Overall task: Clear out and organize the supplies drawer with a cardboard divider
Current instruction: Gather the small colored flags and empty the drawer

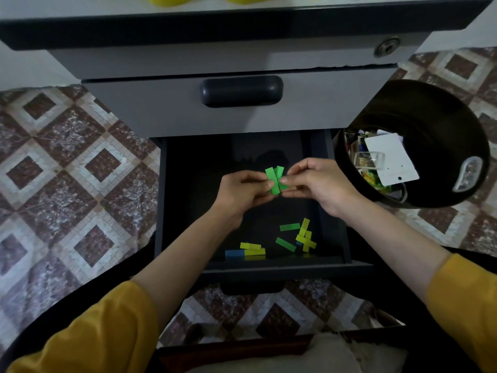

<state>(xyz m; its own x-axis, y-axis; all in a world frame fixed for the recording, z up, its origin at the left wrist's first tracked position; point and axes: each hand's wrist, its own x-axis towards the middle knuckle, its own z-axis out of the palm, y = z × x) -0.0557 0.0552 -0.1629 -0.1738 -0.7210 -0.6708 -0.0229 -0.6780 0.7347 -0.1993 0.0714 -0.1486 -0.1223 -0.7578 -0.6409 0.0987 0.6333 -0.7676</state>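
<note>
The dark lower drawer (185, 189) is pulled open below me. My left hand (239, 192) and my right hand (320, 184) meet above its middle, and both pinch a small bunch of green sticky tabs (275, 180). Several loose tabs lie on the drawer floor near the front: green tabs (289, 227), yellow tabs (305, 238), a yellow stack (252, 249) and a blue tab (234, 253). No cardboard divider is in view.
A black helmet-like bowl (430, 125) lies on the floor right of the drawer, holding a white card (390, 160) and mixed small supplies. A shut grey drawer with a dark handle (242, 90) sits above. Patterned tile floor (67, 170) surrounds the cabinet.
</note>
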